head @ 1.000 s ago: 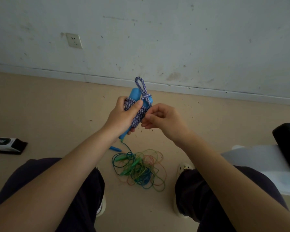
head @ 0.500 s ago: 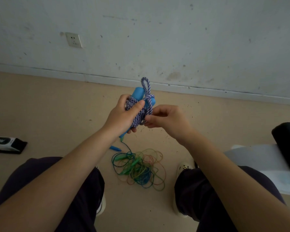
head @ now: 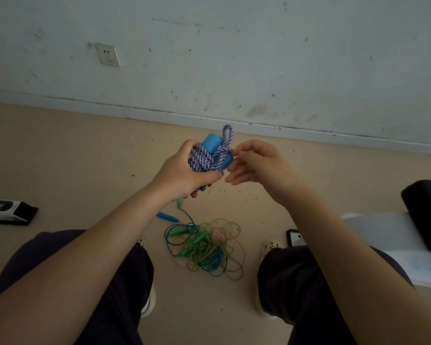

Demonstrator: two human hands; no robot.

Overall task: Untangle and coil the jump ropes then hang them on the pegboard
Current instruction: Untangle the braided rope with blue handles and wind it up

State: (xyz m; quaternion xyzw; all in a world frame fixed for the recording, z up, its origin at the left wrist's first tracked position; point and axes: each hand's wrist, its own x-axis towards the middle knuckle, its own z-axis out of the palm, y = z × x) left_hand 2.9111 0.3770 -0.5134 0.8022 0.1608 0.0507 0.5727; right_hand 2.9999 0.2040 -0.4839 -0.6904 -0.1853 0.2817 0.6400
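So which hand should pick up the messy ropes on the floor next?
Probably the right hand. Its fingers are loose and hold nothing, while the left hand grips the coiled blue and white rope. The tangled ropes lie on the floor between the feet.

Bare room, perhaps a home, scuffed wall (head: pixel 259 58), socket (head: pixel 108 55), beige floor (head: pixel 60 158)

**Dim, flat light, wide-angle bend**

The room is dim and evenly lit — no glare and no hard shadows. The wall (head: pixel 259 46) reads grey-blue and the floor (head: pixel 60 150) a muted tan. The skirting line bows — lens distortion that grows toward the edges. The forearms at the bottom look stretched and soft. The right hand (head: pixel 256 163) is slightly blurred.
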